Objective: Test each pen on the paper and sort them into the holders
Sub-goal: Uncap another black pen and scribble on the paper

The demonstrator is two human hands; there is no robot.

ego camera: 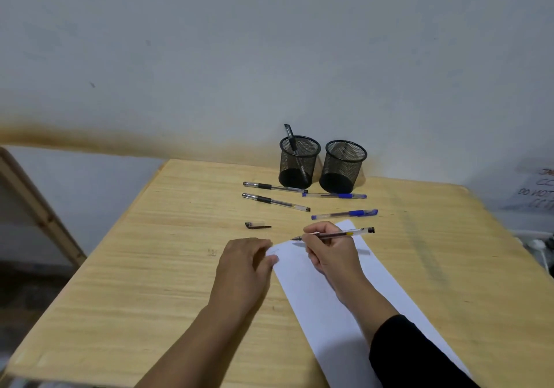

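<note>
My right hand (332,252) grips an uncapped clear pen (350,233), its tip pointing left just above the far end of the white paper (317,291). My left hand (245,263) rests on the paper's left edge with loosely curled fingers. The pen's black cap (257,225) lies on the table beyond my left hand. Two black-grip pens (274,187) (275,202) and two blue pens (334,195) (344,214) lie near the holders. The left mesh holder (296,162) contains one black pen (292,141). The right mesh holder (343,167) looks empty.
The wooden table (150,267) stands against a pale wall. A wooden frame (39,207) leans at the left. A sheet with handwriting (536,192) and a white plug (538,245) sit past the table's right edge.
</note>
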